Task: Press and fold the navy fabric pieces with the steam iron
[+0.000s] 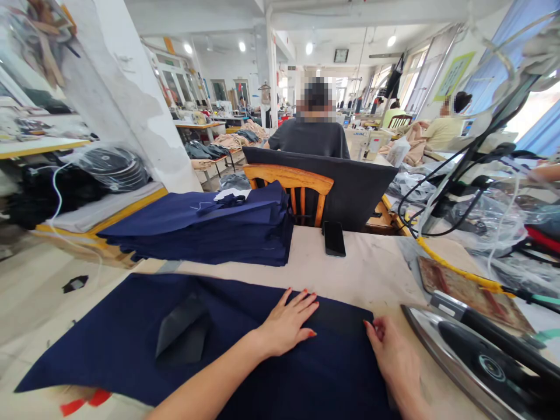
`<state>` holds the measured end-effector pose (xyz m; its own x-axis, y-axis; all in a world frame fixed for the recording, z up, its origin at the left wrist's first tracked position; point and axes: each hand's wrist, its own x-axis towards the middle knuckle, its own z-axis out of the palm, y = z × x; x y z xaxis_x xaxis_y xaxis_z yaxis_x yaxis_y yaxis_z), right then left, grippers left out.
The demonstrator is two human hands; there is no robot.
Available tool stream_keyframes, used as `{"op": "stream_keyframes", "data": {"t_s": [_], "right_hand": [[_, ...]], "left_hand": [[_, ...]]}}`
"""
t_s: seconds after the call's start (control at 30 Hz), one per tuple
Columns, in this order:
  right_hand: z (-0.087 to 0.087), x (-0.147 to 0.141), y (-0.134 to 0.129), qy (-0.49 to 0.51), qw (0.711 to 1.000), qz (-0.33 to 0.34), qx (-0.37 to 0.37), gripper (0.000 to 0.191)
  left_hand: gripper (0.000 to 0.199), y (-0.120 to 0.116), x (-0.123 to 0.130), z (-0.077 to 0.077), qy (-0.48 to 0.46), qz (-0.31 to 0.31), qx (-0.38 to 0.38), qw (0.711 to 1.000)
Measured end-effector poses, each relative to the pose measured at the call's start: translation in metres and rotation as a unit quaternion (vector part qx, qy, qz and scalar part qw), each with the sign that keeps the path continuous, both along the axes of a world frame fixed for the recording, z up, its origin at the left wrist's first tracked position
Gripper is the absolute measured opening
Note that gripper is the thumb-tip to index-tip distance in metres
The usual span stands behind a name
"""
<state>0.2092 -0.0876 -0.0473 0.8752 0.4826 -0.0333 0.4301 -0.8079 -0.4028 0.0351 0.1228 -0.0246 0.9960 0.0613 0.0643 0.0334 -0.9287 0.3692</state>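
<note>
The left hand (289,321) lies flat, fingers spread, on a navy fabric panel (131,344) spread across the near side of the worktable (376,274). The right hand (394,359) rests beside it at the panel's right edge, fingers loosely curled, gripping nothing. A dark grey patch piece (181,332) sits on the panel's left half. A steam iron (485,361) rests just right of the hands. Behind are a stack of navy fabric (210,227), a phone (334,238), and a wooden chair (291,189).

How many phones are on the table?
1. The black phone lies flat on the table, right of the stack of navy fabric and in front of the wooden chair. More could be hidden under cloth.
</note>
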Motion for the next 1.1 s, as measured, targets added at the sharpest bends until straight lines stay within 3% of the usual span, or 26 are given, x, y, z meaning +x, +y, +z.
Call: {"op": "stream_keyframes", "data": {"t_s": [0.07,0.17,0.23,0.33,0.4,0.5,0.57,0.77,0.93,1.1], "right_hand": [[0.002,0.004,-0.007,-0.007,1.0,0.008,0.028,0.025],[0.015,-0.006,-0.021,0.001,0.996,0.064,0.07,0.027],[0.028,-0.027,-0.029,0.037,0.979,0.183,0.085,0.026],[0.039,-0.07,-0.036,0.054,0.899,0.431,0.065,0.018],[0.038,-0.094,-0.038,-0.003,0.856,0.516,0.038,0.005],[0.03,-0.112,-0.038,-0.084,0.85,0.519,0.01,0.017],[0.027,-0.113,-0.037,-0.081,0.844,0.53,-0.009,0.017],[0.04,-0.101,-0.03,0.081,0.838,0.539,-0.034,0.022],[0.041,-0.087,-0.023,0.19,0.855,0.483,-0.007,0.021],[0.03,-0.073,-0.019,0.292,0.855,0.429,-0.007,0.02]], "left_hand": [[0.057,-0.001,0.0,0.001,0.025,-0.001,-0.018,1.0],[0.05,0.002,-0.005,0.01,-0.014,0.056,-0.06,0.997],[0.045,0.004,-0.014,0.018,-0.075,0.104,-0.092,0.987],[0.034,0.003,-0.035,0.029,-0.136,0.142,-0.143,0.97],[0.027,-0.002,-0.052,0.034,-0.138,0.136,-0.175,0.965],[0.023,-0.014,-0.079,0.037,-0.115,0.12,-0.205,0.965],[0.022,-0.022,-0.095,0.037,-0.098,0.124,-0.209,0.965],[0.023,-0.039,-0.128,0.04,-0.046,0.12,-0.211,0.969],[0.03,-0.058,-0.128,0.051,0.01,0.031,-0.16,0.987],[0.046,-0.076,-0.105,0.049,0.005,-0.028,-0.07,0.997]]}}
